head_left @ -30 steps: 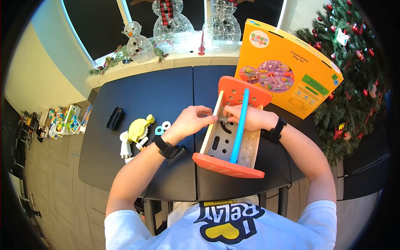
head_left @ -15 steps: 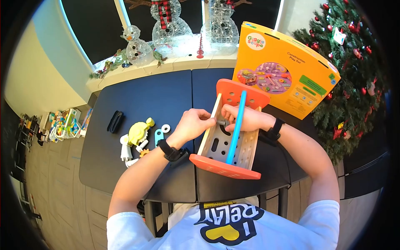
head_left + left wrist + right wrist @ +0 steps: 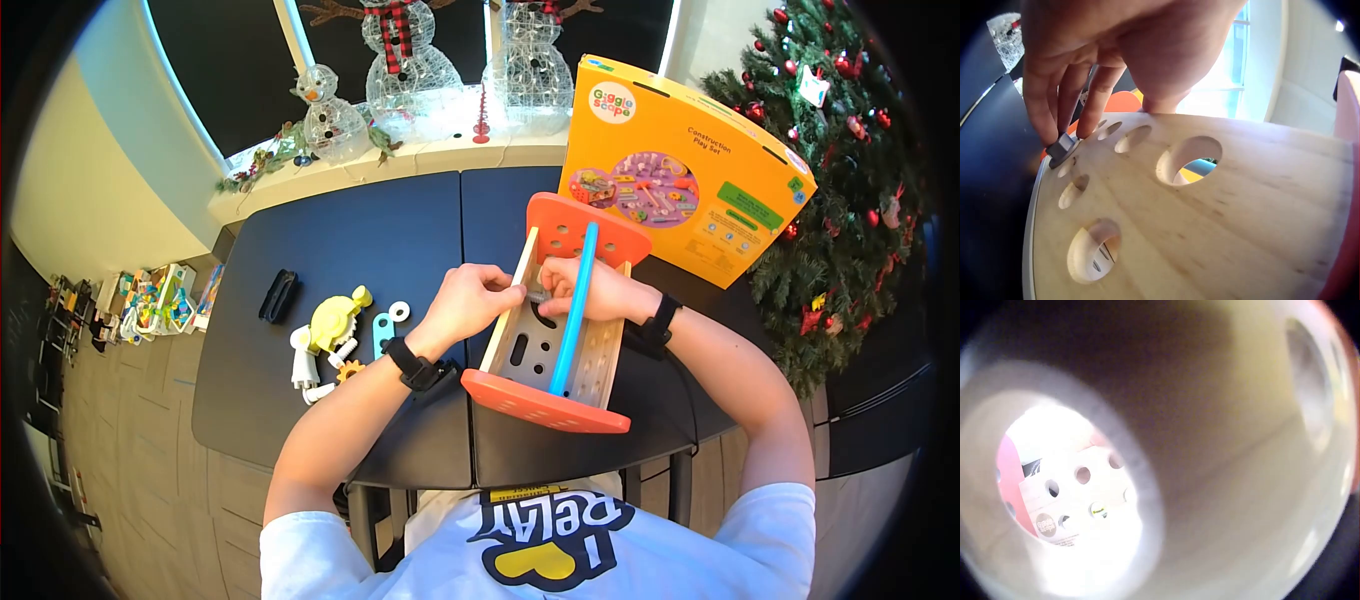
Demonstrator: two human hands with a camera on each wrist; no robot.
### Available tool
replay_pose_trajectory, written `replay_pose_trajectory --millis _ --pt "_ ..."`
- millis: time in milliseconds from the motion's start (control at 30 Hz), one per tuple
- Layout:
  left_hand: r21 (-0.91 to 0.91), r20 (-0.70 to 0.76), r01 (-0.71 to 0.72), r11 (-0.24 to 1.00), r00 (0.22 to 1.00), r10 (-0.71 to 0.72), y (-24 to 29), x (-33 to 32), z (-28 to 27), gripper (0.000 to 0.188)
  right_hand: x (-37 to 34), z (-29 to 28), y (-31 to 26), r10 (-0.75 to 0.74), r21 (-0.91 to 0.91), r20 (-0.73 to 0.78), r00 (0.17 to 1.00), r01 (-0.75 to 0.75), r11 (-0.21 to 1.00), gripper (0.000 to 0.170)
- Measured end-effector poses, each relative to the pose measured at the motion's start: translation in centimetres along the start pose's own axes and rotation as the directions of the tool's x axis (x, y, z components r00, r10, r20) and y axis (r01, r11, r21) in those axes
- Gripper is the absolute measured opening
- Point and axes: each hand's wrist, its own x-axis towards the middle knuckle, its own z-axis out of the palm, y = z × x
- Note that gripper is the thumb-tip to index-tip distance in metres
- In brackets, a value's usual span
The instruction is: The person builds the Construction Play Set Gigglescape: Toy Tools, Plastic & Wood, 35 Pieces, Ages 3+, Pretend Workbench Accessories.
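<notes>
A toy box with wooden sides, coral end panels (image 3: pixel 545 402) and a blue bar (image 3: pixel 575 325) stands tilted on the table. At its left side panel (image 3: pixel 1260 187), my left hand (image 3: pixel 472 305) has its fingertips on the hexagonal head of a grey bolt (image 3: pixel 1062 149) on the panel's outer face. My right hand (image 3: pixel 597 291) reaches inside the box behind the blue bar, its fingers curled at the bolt's grey shank (image 3: pixel 537 297) by the same panel. The right wrist view shows only pale wood with round holes, and the hand is hidden there.
Left of my left forearm lie a yellow-green toy piece (image 3: pixel 333 322), a turquoise strip (image 3: pixel 383 333), a white ring (image 3: pixel 400 311), an orange gear (image 3: pixel 350 370) and several white pieces. A black case (image 3: pixel 280 296) lies farther left. An orange carton (image 3: pixel 690 170) stands behind the box.
My left forearm has shifted slightly, uncovering more of the turquoise strip and the orange gear. The box moved a little left, then back right. Both hands stay at the bolt.
</notes>
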Motion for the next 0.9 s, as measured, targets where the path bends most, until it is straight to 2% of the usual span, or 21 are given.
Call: replay_pose_trajectory --millis 67,267,367,467,567,667,767,900 --pt "0.015 -0.004 -0.004 1.0 1.0 0.004 0.2 0.0 0.0 0.041 -0.2 -0.3 0.5 -0.04 -0.008 0.026 0.999 0.04 0.999 0.027" --pt "0.041 -0.01 0.0 0.999 1.0 0.0 0.2 0.2 0.2 0.041 -0.3 0.1 0.2 0.023 -0.027 -0.01 1.0 -0.023 0.999 0.029" --pt "0.054 -0.004 0.004 0.999 1.0 -0.004 0.3 0.2 0.1 0.041 -0.4 0.3 0.3 -0.045 -0.109 -0.034 0.998 0.041 0.993 0.026" --pt "0.054 -0.009 0.001 0.999 1.0 0.0 0.5 0.1 0.1 0.041 -0.5 -0.1 -1.1 0.04 -0.255 0.014 0.999 -0.035 0.966 0.026" --pt "0.055 -0.006 0.003 0.998 1.0 -0.002 0.7 0.1 0.0 0.041 -0.3 0.4 -0.5 -0.033 -0.318 -0.009 0.999 0.028 0.948 0.03" --pt "0.057 -0.008 0.002 0.998 1.0 -0.001 0.5 0.1 0.1 0.041 -0.6 -0.2 -1.4 0.01 -0.235 0.045 0.999 0.001 0.972 0.028" --pt "0.056 -0.009 0.012 0.998 1.0 -0.012 0.4 0.3 0.4 0.041 -0.6 0.1 -0.2 -0.079 -0.264 0.065 0.995 0.093 0.96 0.029" --pt "0.073 -0.009 0.003 0.997 1.0 -0.003 0.6 0.3 0.3 0.041 -0.8 0.1 -1.2 0.021 -0.298 0.068 0.997 0.0 0.954 0.029"
